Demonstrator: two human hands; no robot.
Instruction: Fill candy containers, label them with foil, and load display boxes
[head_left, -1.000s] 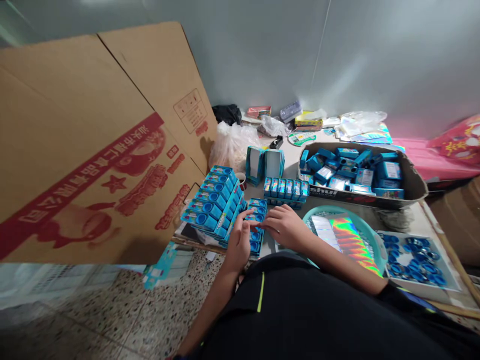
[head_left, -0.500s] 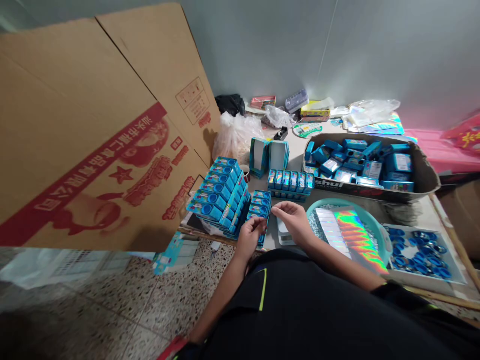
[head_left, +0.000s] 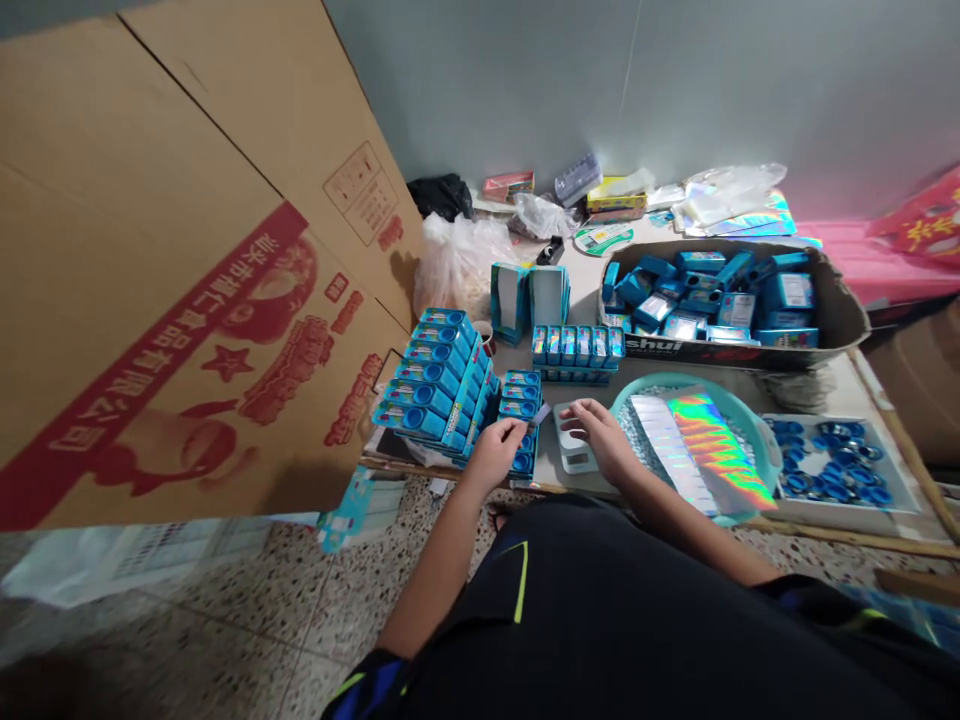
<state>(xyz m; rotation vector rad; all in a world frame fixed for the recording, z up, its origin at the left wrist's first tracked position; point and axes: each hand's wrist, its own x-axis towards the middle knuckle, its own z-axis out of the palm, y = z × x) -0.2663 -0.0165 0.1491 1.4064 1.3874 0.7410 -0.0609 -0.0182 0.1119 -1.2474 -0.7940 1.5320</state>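
Observation:
Pinched in my left hand (head_left: 495, 452) is a small greyish shiny strip (head_left: 541, 412), which looks like a sticker. It sits just above a short row of small blue boxes (head_left: 520, 392) with round holes. My right hand (head_left: 606, 440) hovers over a white plastic tray (head_left: 574, 462), fingers loosely bent and apart, with nothing visible in them. Right of it, a sheet of rainbow-shiny stickers (head_left: 701, 440) lies across a teal basin (head_left: 637, 388) of small pale pieces. A tall stack of blue boxes (head_left: 427, 375) rises left of my left hand.
A large cardboard carton (head_left: 172, 300) stands at the left. Behind my hands are a row of blue boxes (head_left: 577, 350) and a cut-down box (head_left: 844, 310) full of loose blue boxes. At right, a white tray (head_left: 904, 490) holds blue ring-like parts. Plastic bags (head_left: 457, 265) lie by the wall.
My hands have moved apart. The small strip now shows in my left hand, and my right hand has drawn back to the right over the white tray. The view has shifted slightly.

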